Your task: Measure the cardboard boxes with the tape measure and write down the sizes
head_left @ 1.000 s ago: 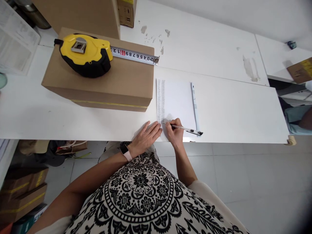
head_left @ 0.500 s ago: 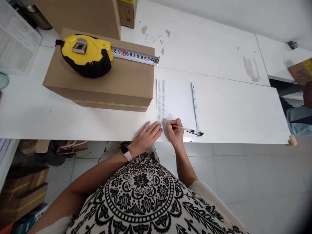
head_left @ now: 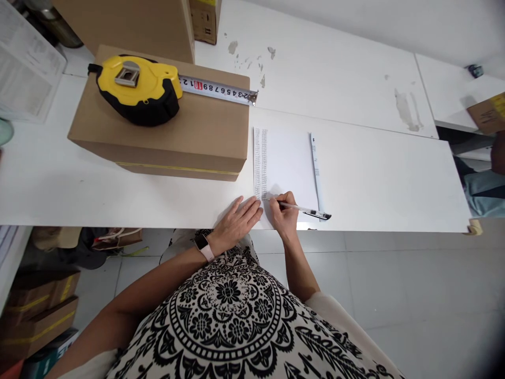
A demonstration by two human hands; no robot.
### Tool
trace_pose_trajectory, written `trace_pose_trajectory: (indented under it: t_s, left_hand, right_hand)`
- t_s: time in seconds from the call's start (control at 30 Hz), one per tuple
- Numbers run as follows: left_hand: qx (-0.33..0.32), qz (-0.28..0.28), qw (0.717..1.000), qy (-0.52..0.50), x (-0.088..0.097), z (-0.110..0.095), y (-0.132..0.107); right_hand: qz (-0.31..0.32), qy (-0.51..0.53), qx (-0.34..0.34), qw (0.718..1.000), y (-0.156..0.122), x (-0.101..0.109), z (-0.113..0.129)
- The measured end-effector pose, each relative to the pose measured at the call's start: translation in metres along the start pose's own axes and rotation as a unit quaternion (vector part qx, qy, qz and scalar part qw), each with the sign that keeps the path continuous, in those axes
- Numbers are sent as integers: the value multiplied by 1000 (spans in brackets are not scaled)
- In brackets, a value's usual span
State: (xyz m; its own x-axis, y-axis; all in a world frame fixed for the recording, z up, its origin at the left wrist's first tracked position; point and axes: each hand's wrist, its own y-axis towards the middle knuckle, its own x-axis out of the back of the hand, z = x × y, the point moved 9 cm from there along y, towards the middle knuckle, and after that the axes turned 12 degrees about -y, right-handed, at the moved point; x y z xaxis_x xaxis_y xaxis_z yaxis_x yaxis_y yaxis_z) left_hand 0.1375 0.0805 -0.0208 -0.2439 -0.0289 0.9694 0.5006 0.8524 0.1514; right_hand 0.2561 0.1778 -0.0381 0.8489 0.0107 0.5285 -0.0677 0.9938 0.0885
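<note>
My right hand point(head_left: 283, 215) pinches a pen point(head_left: 305, 210) with its tip on the lower left of a white sheet point(head_left: 286, 163), beside a column of small writing. My left hand point(head_left: 236, 221) lies flat with fingers stretched out on the white table point(head_left: 374, 179), touching the sheet's lower left corner; a watch is on that wrist. To the left stands a brown cardboard box point(head_left: 189, 131). On its top rests a yellow and black tape measure point(head_left: 138, 89) with its blade point(head_left: 219, 90) pulled out to the box's right edge.
Taller cardboard boxes point(head_left: 130, 21) stand behind the brown box. A stack of printed papers point(head_left: 23, 68) lies at far left. More boxes point(head_left: 35, 310) sit on the floor under the table. Another person's part point(head_left: 489, 184) shows at the right edge.
The pen has shifted very slightly in my right hand over the sheet. My left hand stays flat in the same place.
</note>
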Motion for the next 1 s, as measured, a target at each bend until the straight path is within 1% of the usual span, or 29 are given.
trace_pose_trajectory:
  t_s: [0.1, 0.3, 0.5, 0.77, 1.0]
  left_hand:
    - [-2, -7, 1000, 5, 2, -1, 0]
    - [2, 4, 1000, -2, 0, 0, 0]
    - [2, 0, 1000, -8, -1, 0, 0]
    - [4, 10, 1000, -16, -3, 1, 0]
    - [1, 10, 1000, -12, -1, 1, 0]
  right_hand:
    - [-5, -7, 5, 1000, 0, 1, 1]
    - [1, -17, 2, 1000, 0, 0, 1]
    - [7, -18, 3, 1000, 0, -1, 2]
    - [0, -23, 1, 1000, 0, 0, 0]
    - [9, -15, 2, 1000, 0, -1, 1]
